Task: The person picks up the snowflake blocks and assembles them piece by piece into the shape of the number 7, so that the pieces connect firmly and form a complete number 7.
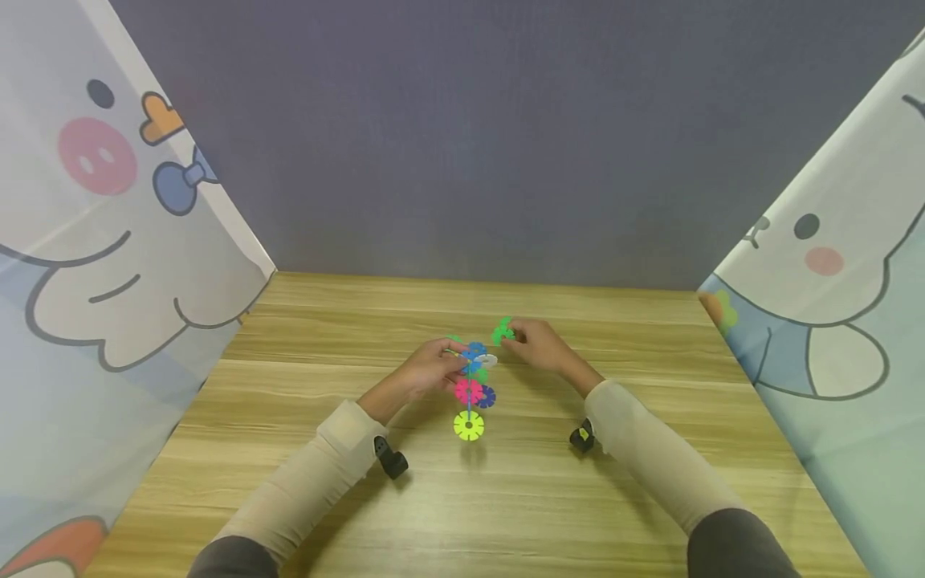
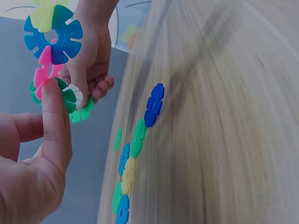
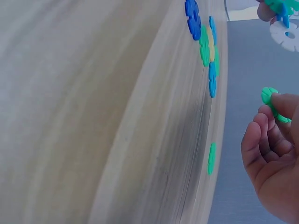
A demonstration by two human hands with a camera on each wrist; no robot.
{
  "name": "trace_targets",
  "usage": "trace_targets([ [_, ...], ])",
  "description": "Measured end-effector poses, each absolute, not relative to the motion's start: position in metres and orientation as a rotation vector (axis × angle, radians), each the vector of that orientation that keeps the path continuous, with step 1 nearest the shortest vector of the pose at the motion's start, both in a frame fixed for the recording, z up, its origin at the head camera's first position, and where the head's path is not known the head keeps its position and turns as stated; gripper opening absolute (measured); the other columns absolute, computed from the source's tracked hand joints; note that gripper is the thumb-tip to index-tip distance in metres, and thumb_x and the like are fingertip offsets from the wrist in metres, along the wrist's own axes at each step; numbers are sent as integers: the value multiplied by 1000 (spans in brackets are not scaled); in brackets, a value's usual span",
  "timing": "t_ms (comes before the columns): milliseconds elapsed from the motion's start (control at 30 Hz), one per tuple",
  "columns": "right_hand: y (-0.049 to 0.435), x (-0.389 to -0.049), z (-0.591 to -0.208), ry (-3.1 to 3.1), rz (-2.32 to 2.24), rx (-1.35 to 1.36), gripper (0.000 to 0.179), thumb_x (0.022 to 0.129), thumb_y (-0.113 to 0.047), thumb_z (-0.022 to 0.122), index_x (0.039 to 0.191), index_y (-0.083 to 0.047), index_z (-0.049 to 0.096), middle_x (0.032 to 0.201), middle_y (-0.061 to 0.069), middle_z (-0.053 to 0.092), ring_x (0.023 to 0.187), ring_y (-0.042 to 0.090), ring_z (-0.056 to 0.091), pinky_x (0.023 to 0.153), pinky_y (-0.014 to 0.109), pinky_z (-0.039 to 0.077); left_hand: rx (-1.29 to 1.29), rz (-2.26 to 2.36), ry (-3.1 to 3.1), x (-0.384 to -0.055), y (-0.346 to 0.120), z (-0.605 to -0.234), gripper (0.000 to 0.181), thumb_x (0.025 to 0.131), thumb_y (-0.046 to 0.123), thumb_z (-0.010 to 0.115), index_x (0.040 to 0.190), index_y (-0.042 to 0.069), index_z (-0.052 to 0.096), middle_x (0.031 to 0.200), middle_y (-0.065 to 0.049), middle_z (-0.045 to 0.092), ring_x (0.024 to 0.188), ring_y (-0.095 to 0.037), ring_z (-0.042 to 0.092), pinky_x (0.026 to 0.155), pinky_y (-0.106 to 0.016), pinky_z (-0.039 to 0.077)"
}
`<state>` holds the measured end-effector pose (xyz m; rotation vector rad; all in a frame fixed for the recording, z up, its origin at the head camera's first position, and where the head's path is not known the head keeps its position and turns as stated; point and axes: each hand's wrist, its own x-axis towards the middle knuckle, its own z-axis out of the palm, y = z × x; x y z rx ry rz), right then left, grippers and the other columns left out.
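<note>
My left hand (image 1: pixel 431 368) pinches a joined chain of notched plastic interlocking discs, raised above the table. In the left wrist view the chain shows a yellow disc (image 2: pixel 43 18) on a blue disc (image 2: pixel 70 45), then a pink disc (image 2: pixel 41 77) and a green disc (image 2: pixel 69 100) at the fingertips. A white disc (image 3: pixel 278 31) also belongs to it, seen in the right wrist view. My right hand (image 1: pixel 538 345), a little to the right of the chain, holds a loose green disc (image 3: pixel 266 94) between thumb and fingers.
Several loose discs lie flat on the wooden table (image 1: pixel 462 514) below the hands, among them a dark blue disc (image 3: pixel 192 18), a yellow disc (image 2: pixel 128 175) and a separate green disc (image 3: pixel 211 158). A grey wall (image 1: pixel 462 160) stands behind, with printed cloth panels (image 1: pixel 831 321) at both sides.
</note>
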<state>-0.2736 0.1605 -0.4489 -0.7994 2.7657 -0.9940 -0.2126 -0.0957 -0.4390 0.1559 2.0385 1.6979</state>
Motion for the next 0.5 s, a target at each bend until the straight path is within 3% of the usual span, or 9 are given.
trace_targets([
  [167,165,-265,-450,2714,-1051,-803,26,103,-24,60,80,-13,54,64,-4,45,56,11,39,56,27,38,168,1688,2041,-215,-97,-441,36,104,12,55,139,0,53,97,-8,64,77,-14,64,74,-29,63],
  [333,168,-258,-446,2581,-1064,-807,21,106,-25,55,92,-11,62,69,8,63,56,14,53,57,29,48,172,1689,2033,-215,-97,-440,37,104,12,55,139,0,52,96,-8,64,77,-14,64,78,-34,64],
  [500,171,-251,-447,2460,-1129,-776,14,106,-18,56,101,-8,64,75,13,67,61,15,60,59,29,57,175,1681,2045,-215,-96,-439,37,104,12,56,139,0,52,97,-8,64,77,-14,65,81,-37,64],
])
